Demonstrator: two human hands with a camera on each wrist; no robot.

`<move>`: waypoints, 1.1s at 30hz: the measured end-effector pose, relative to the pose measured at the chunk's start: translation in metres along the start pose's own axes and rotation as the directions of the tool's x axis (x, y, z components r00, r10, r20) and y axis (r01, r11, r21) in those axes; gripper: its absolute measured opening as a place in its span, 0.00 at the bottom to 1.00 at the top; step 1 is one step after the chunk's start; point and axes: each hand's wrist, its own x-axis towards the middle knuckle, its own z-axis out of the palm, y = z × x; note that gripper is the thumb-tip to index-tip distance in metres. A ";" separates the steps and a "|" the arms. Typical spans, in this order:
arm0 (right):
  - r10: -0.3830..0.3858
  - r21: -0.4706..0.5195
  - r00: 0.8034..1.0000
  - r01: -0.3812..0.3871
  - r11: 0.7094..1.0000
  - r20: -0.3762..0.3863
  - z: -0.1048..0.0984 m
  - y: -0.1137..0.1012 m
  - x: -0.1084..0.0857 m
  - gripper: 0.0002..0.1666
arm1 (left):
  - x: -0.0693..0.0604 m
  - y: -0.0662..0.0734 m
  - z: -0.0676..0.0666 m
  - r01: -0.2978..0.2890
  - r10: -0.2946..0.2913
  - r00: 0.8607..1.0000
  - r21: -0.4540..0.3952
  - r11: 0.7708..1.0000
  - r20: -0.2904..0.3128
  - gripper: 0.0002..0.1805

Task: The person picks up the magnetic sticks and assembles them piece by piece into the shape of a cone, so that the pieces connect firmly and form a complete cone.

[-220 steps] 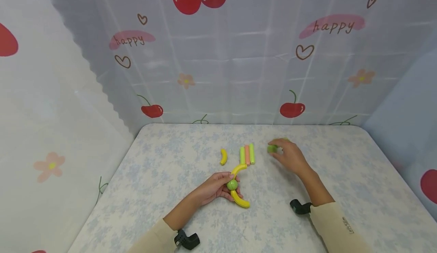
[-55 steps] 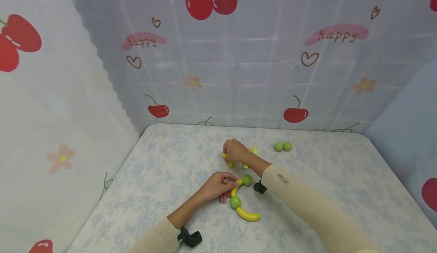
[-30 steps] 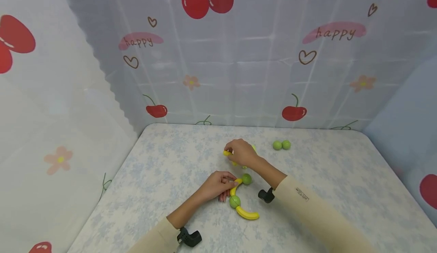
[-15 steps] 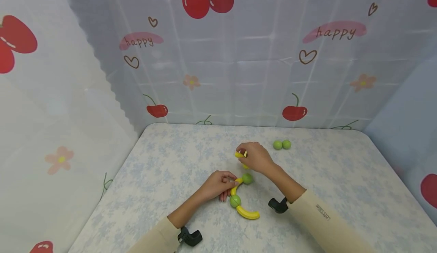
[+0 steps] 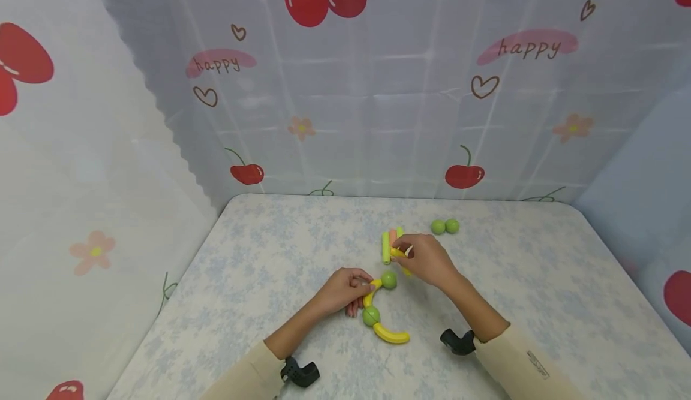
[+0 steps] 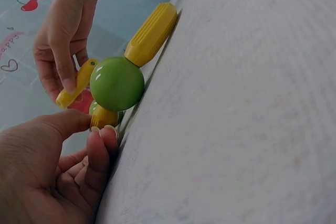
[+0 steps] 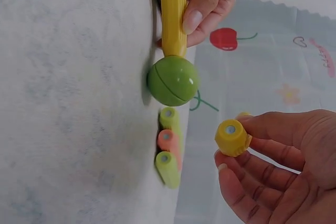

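My left hand (image 5: 342, 294) pinches a yellow curved magnetic rod (image 5: 369, 300) between thumb and fingertips, low over the table. A green ball (image 5: 388, 280) sits at that rod's far end and another green ball (image 5: 370, 316) at its near end. From the near ball a second yellow curved rod (image 5: 393, 335) bends off to the right. My right hand (image 5: 429, 260) pinches a loose yellow curved rod (image 7: 232, 139), raised above the table; a silvery disc shows in its end in the right wrist view. This rod is apart from the far ball.
Behind the chain lie two light green straight rods (image 5: 385, 248) with a pink straight rod (image 5: 393, 236) between them, partly hidden by my right hand. Two more green balls (image 5: 445, 226) lie side by side at the back right. A patterned cloth covers the table (image 5: 270, 238).
A green ball has joined the far end of the left hand's rod. My right hand has picked up the loose yellow curved rod and carried it rightward and nearer. The left hand keeps its place lately.
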 end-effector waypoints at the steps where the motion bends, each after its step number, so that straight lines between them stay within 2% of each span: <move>1: 0.000 0.001 1.000 0.000 1.000 0.000 0.000 0.002 -0.002 0.12 | 0.000 0.000 0.000 0.002 -0.002 1.000 0.000 1.000 -0.002 0.13; 9: 0.029 0.000 1.000 -0.029 1.000 0.012 -0.001 0.014 -0.017 0.13 | 0.001 -0.001 0.000 0.006 -0.006 1.000 0.002 1.000 -0.015 0.12; 18: 0.103 0.003 0.988 -0.104 0.995 0.119 0.008 0.020 -0.021 0.09 | 0.001 -0.002 0.000 0.012 -0.012 1.000 -0.001 1.000 -0.015 0.12; 23: 0.108 0.004 0.981 -0.111 0.994 0.164 0.014 0.023 -0.022 0.09 | 0.002 0.001 0.000 0.008 -0.008 1.000 0.001 1.000 -0.011 0.12; 33: 0.087 -0.001 0.980 -0.088 0.996 0.179 0.019 0.021 -0.022 0.09 | 0.001 0.001 0.000 0.012 -0.012 1.000 -0.007 1.000 -0.005 0.12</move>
